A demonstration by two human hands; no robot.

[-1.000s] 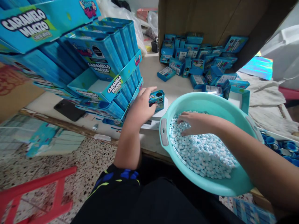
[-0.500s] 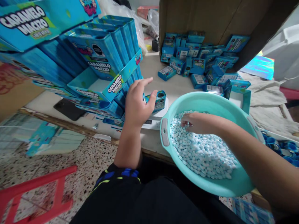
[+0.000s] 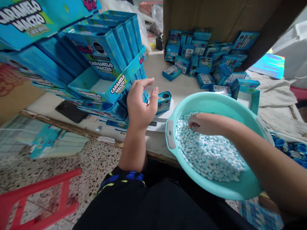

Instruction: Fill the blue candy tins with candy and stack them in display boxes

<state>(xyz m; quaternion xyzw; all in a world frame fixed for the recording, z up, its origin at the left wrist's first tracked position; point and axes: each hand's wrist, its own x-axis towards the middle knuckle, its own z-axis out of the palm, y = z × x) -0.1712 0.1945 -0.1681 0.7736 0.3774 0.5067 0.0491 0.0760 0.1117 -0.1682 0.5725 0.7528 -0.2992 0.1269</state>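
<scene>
My left hand is raised with thumb and fingers apart, holding nothing. Just beyond its thumb, a small blue candy box with a round hole in its upper face stands on a white scale. My right hand reaches into a turquoise basin of small pale blue and white candies. Its fingers are curled together at the surface of the candies near the basin's left side, and their tips are partly hidden. It appears to be gathering some candies.
Stacked blue display trays of boxes rise at the left, beside a black phone. Several blue boxes lie piled before a large cardboard box. Cloth lies right. A red stool stands on the floor.
My right hand's fingers have curled slightly more among the candies, with almost no change of place. My left hand stays open beside the small box. The whole view has shifted slightly.
</scene>
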